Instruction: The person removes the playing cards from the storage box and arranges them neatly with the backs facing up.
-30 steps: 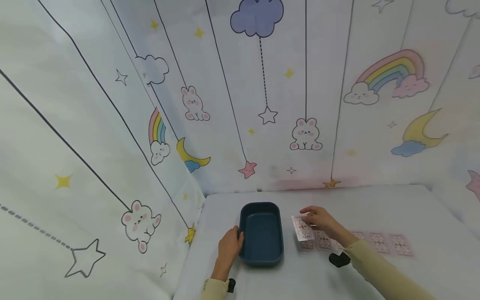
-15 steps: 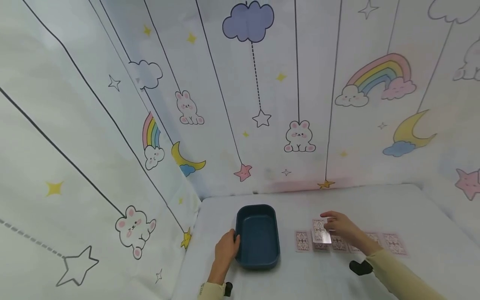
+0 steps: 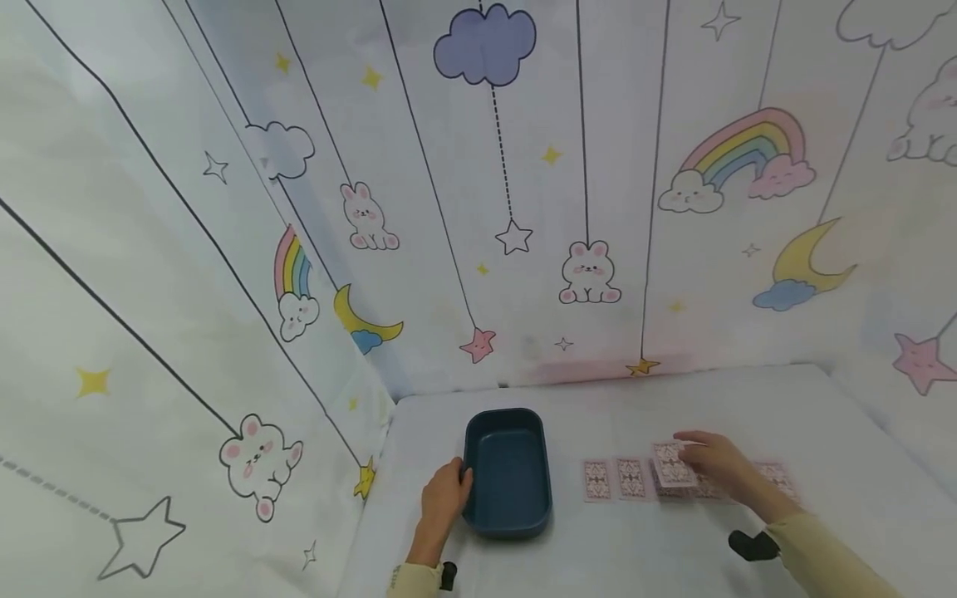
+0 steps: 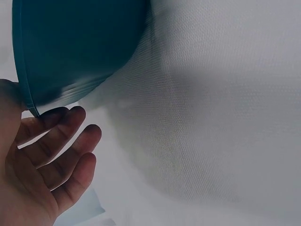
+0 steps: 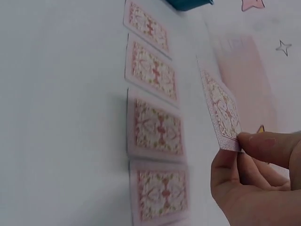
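My left hand [image 3: 443, 495] grips the left edge of a dark blue rectangular tray [image 3: 508, 528]. In the left wrist view the thumb lies at the rim of the tray [image 4: 80, 44], with the index finger near its outer wall and the other fingers loosely bent. My right hand [image 3: 715, 462] pinches one playing card [image 5: 221, 109] by its corner, thumb against fingers. That card is raised and tilted above a row of playing cards, patterned side showing. In the row, the leftmost card [image 3: 596, 481] and its neighbour [image 3: 631, 479] lie flat; others are partly hidden behind the right hand.
A white cloth [image 3: 598, 548] covers the table. Behind it and to the left rise white hangings [image 3: 419, 291] printed with bunnies, stars, clouds and rainbows. The rightmost card [image 3: 777, 475] of the row lies beyond the right wrist.
My right hand has moved rightward along the row with a card pinched in it, from above the leftmost card to above the third. The left hand stays at the tray's edge.
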The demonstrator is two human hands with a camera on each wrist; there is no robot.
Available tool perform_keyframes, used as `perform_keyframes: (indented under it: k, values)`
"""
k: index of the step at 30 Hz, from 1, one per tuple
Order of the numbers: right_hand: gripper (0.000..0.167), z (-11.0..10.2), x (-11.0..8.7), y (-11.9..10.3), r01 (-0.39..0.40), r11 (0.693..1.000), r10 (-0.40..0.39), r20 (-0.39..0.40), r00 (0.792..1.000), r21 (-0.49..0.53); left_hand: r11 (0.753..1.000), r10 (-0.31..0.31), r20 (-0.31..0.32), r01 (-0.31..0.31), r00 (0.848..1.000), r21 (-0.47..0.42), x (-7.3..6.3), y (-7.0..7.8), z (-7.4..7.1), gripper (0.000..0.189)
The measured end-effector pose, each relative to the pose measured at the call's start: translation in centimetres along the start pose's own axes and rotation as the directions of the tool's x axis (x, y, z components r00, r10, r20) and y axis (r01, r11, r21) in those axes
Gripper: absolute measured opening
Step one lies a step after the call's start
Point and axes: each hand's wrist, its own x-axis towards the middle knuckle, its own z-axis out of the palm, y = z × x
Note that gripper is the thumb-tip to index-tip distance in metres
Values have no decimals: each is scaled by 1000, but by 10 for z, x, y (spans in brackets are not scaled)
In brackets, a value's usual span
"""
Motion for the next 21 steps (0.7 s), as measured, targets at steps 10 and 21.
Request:
perform_keyframes:
  k: [10,21]
  values:
    - [61,-25,-16,30,-65,998,64,-73,995,-9,1000,-13,6,13,1000,-9,0,-2,-4,21]
    - [75,-67,-41,54,-232,973,231,-110,967,2,1000,-21,17,21,1000,-15,-3,-3,-9,22]
